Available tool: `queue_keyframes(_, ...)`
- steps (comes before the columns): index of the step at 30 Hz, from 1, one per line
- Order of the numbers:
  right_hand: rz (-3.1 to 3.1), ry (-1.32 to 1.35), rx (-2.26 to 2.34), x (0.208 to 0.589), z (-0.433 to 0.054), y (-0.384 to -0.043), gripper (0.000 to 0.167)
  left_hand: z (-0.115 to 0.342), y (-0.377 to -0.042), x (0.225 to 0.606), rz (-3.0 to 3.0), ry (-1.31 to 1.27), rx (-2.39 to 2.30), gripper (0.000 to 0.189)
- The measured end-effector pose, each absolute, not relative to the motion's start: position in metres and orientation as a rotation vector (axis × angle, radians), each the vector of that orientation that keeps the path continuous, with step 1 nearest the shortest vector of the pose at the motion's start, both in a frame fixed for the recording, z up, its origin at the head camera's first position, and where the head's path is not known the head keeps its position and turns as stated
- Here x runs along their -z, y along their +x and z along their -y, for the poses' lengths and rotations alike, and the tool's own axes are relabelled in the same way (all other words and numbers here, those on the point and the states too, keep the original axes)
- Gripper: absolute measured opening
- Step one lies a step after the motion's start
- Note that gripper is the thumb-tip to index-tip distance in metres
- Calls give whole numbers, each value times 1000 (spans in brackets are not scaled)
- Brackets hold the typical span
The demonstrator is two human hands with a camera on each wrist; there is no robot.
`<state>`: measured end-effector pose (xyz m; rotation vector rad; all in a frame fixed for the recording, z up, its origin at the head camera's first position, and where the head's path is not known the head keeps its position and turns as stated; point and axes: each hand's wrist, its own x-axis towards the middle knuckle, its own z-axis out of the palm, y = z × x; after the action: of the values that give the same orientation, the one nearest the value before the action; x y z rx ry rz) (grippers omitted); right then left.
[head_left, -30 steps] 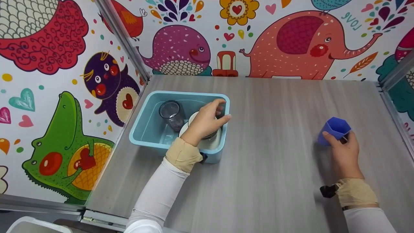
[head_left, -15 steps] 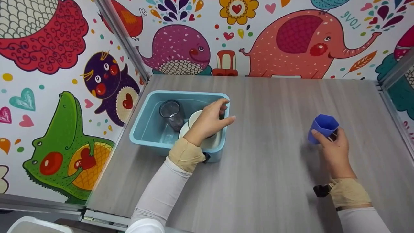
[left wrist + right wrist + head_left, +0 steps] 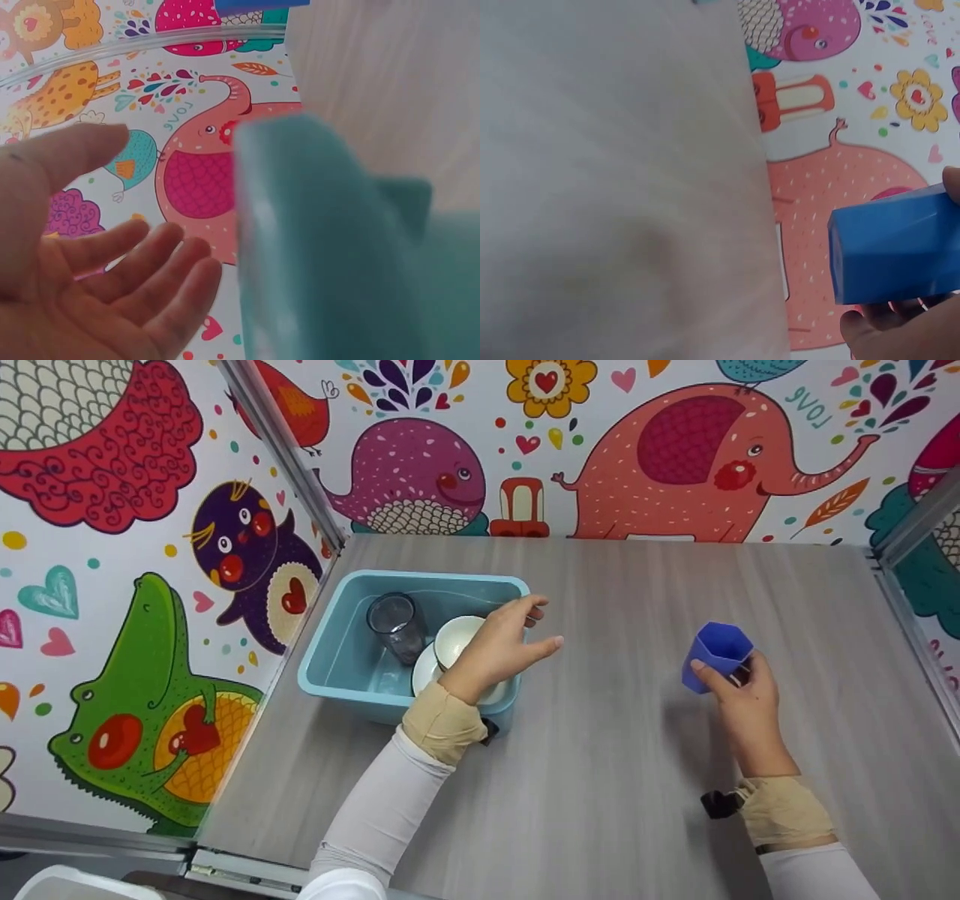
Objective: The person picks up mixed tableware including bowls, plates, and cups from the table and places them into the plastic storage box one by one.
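My right hand (image 3: 750,720) grips a blue hexagonal cup (image 3: 712,660), held upright by its side above the table; its shadow falls on the surface below. In the right wrist view the blue cup (image 3: 896,247) shows its flat sides and base. My left hand (image 3: 499,649) hovers over the right rim of a light blue plastic basin (image 3: 322,679), fingers loosely bent and thumb apart, with nothing in it. Inside the basin a white bowl (image 3: 456,639) sits on a white plate (image 3: 424,671), partly hidden by the left hand. A dark see-through glass (image 3: 397,626) leans at the basin's left.
The grey wood-grain table (image 3: 600,780) is bordered by walls printed with cartoon animals, with metal rails at the corners. A white container (image 3: 82,885) stands below the table's front left edge.
My right hand has carried the blue cup leftward across the table. My left hand has shifted right, from over the bowl toward the basin's right rim, uncovering more of the bowl.
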<state>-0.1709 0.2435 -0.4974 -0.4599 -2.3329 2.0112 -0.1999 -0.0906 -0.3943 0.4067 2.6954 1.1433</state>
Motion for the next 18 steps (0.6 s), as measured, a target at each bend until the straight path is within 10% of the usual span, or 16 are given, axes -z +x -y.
queue_keyframes(18, 2272, -334, -2130, 482, -201, -160, 85, 64, -190, 396, -2656, 499, -1134, 67)
